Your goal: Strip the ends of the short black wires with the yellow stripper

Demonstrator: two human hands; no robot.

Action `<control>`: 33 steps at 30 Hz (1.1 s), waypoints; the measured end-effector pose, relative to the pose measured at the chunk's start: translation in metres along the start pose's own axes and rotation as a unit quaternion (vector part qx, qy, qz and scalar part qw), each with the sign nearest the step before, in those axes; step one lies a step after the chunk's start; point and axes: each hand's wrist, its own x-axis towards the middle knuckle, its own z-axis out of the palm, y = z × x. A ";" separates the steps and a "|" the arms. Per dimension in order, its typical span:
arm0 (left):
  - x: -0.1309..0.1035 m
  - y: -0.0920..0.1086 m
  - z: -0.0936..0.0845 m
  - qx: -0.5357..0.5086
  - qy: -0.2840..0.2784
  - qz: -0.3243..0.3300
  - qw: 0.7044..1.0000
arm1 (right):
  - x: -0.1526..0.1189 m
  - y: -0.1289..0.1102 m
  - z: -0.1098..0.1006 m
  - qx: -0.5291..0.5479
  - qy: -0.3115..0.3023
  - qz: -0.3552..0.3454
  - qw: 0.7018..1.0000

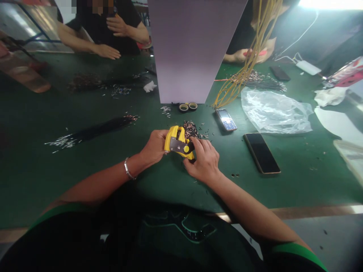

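Between my two hands is a yellow and dark grey wire stripper (177, 145), held low over the green table. My left hand (157, 146) is closed around its left end; most of those fingers are hidden behind the tool. On the right side, my right hand (204, 158) grips the tool with thumb and fingers bent around its yellow and black part. Just beyond the tool lies a heap of short black and coppery wire scraps (190, 128). Whether a wire sits in the jaws cannot be made out.
A bundle of black wires (96, 130) lies left. Tape rolls (188, 107) sit before an upright pale panel (187, 53). On the right are a keypad phone (226, 120), a smartphone (262, 153), a plastic bag (276, 111) and hanging yellow wires (249, 64). Two people sit opposite.
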 end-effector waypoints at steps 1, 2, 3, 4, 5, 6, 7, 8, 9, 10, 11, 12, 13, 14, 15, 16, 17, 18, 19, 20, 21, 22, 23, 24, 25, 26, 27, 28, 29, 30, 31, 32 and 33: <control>0.000 0.000 -0.001 0.007 -0.003 0.002 1.000 | 0.000 0.000 0.000 0.000 0.000 0.002 1.000; 0.000 0.001 -0.001 0.013 -0.006 0.003 1.000 | 0.001 -0.001 -0.001 0.001 0.001 0.003 1.000; 0.000 0.002 -0.002 0.020 -0.008 0.002 1.000 | 0.001 -0.001 -0.001 0.003 0.004 0.005 1.000; 0.000 0.003 -0.002 0.026 -0.011 0.002 1.000 | 0.002 -0.002 -0.002 0.006 0.008 0.008 1.000; -0.001 0.005 -0.002 0.034 -0.013 0.001 0.999 | 0.002 -0.002 -0.002 0.011 0.011 0.011 1.000; -0.001 0.007 -0.002 0.042 -0.013 0.001 0.999 | 0.003 -0.003 -0.002 0.018 0.014 0.013 1.000; -0.001 0.009 -0.002 0.051 -0.012 0.003 0.999 | 0.003 -0.003 -0.002 0.024 0.015 0.016 0.999; -0.001 0.011 -0.002 0.060 -0.013 0.005 0.998 | 0.002 -0.002 -0.001 0.030 0.013 0.020 0.999; -0.001 0.013 -0.001 0.066 -0.014 0.007 0.998 | 0.002 -0.002 0.000 0.039 0.010 0.025 0.999; -0.001 0.015 -0.001 0.069 -0.016 0.007 0.997 | 0.001 -0.001 0.001 0.051 0.005 0.033 0.998; -0.001 0.018 0.000 0.070 -0.019 0.004 0.997 | 0.001 -0.001 0.002 0.071 -0.001 0.044 0.997; -0.001 0.020 0.001 0.068 -0.019 -0.001 0.997 | 0.001 0.000 0.003 0.101 -0.010 0.057 0.993; -0.001 0.021 0.002 0.066 -0.018 -0.011 0.998 | 0.001 0.000 0.003 0.141 -0.026 0.075 0.987; -0.001 0.023 0.003 0.064 -0.016 -0.022 0.998 | 0.001 0.000 0.003 0.189 -0.046 0.096 0.976; -0.001 0.023 0.004 0.061 -0.014 -0.033 0.998 | 0.002 0.000 0.003 0.241 -0.071 0.121 0.960; -0.001 0.024 0.005 0.056 -0.015 -0.043 0.997 | 0.003 0.000 0.001 0.293 -0.098 0.147 0.940; -0.001 0.024 0.006 0.050 -0.018 -0.050 0.997 | 0.005 0.000 0.000 0.338 -0.122 0.173 0.917; -0.001 0.023 0.006 0.042 -0.020 -0.054 0.997 | 0.007 -0.001 -0.002 0.377 -0.142 0.196 0.894; -0.001 0.022 0.006 0.035 -0.022 -0.057 0.998 | 0.008 -0.001 -0.003 0.410 -0.156 0.217 0.872; -0.001 0.020 0.006 0.029 -0.021 -0.058 0.998 | 0.010 -0.001 -0.004 0.439 -0.168 0.233 0.851; -0.001 0.019 0.006 0.025 -0.019 -0.057 0.998 | 0.011 -0.001 -0.005 0.465 -0.178 0.247 0.832; -0.001 0.017 0.006 0.023 -0.018 -0.057 0.998 | 0.012 -0.001 -0.006 0.486 -0.187 0.258 0.814; -0.001 0.016 0.006 0.020 -0.016 -0.057 0.998 | 0.012 0.000 -0.006 0.505 -0.195 0.267 0.798; -0.001 0.015 0.005 0.017 -0.016 -0.058 0.998 | 0.012 0.000 -0.005 0.518 -0.201 0.274 0.785; -0.001 0.015 0.005 0.014 -0.016 -0.061 0.998 | 0.012 0.001 -0.004 0.528 -0.205 0.279 0.775; 0.000 0.015 0.006 0.012 -0.017 -0.065 0.998 | 0.011 0.002 -0.004 0.536 -0.205 0.283 0.768; 0.000 0.016 0.006 0.012 -0.019 -0.070 0.997 | 0.011 0.003 -0.003 0.544 -0.203 0.286 0.762; 0.000 0.016 0.006 0.010 -0.021 -0.076 0.997 | 0.010 0.004 -0.002 0.552 -0.200 0.288 0.756; 0.000 0.016 0.006 0.008 -0.023 -0.079 0.997 | 0.009 0.006 -0.001 0.562 -0.197 0.288 0.750; 0.001 0.016 0.006 0.005 -0.023 -0.082 0.996 | 0.008 0.007 0.000 0.572 -0.195 0.288 0.743; 0.001 0.016 0.006 0.001 -0.021 -0.085 0.996 | 0.008 0.008 0.001 0.581 -0.194 0.287 0.736; 0.001 0.015 0.006 -0.001 -0.019 -0.087 0.996 | 0.007 0.009 0.002 0.590 -0.194 0.285 0.730; 0.001 0.014 0.006 0.000 -0.016 -0.087 0.996 | 0.007 0.010 0.002 0.596 -0.196 0.283 0.725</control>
